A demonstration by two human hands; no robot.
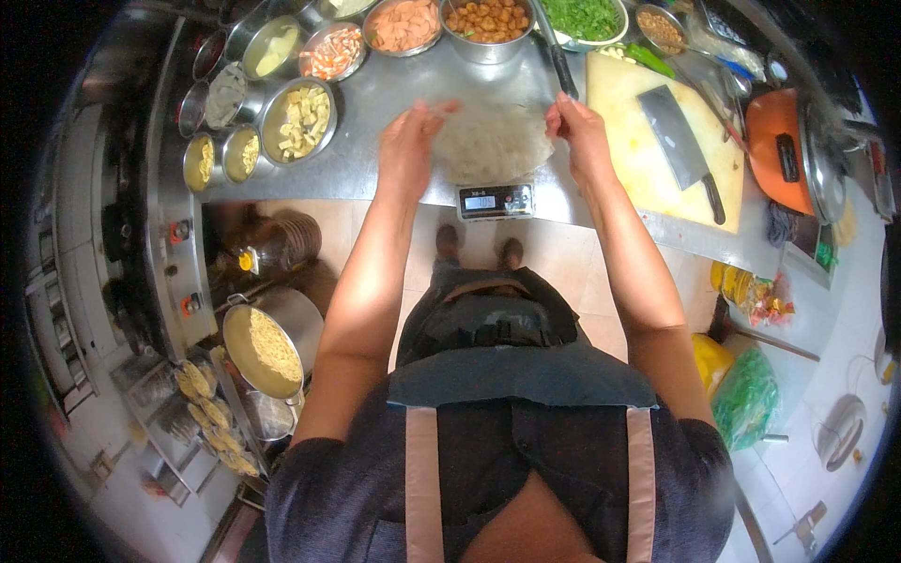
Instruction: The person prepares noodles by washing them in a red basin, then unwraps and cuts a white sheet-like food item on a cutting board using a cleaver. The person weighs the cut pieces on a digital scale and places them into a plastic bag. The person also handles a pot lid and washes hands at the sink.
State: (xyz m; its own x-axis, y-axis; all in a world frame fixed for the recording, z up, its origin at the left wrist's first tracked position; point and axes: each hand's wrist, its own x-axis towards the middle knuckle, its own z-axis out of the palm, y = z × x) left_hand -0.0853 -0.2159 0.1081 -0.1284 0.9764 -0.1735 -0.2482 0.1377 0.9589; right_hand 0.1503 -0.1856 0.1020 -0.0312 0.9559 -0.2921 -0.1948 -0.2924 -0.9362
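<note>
A pale, blurred, see-through sheet or bag (493, 144), apparently thin plastic, lies over a digital kitchen scale (496, 203) at the counter's near edge. The scale's display is lit, and its pan is hidden. At the bag's left side is my left hand (410, 144), its fingers smeared by motion; whether they pinch the bag cannot be made out. My right hand (581, 134) has curled fingers pinching at the bag's right edge. Just beyond those knuckles ends the black handle (561, 70) of a long utensil, which leans from the back of the counter.
Steel bowls of cubed tofu (304, 125), crab sticks (332, 53), sliced sausage (403, 27) and brown fried pieces (487, 21) line the steel counter (352, 162). Right, a cleaver (672, 137) lies on a cutting board (619, 169), beside an orange pot (773, 151). A noodle pot (274, 345) stands low left.
</note>
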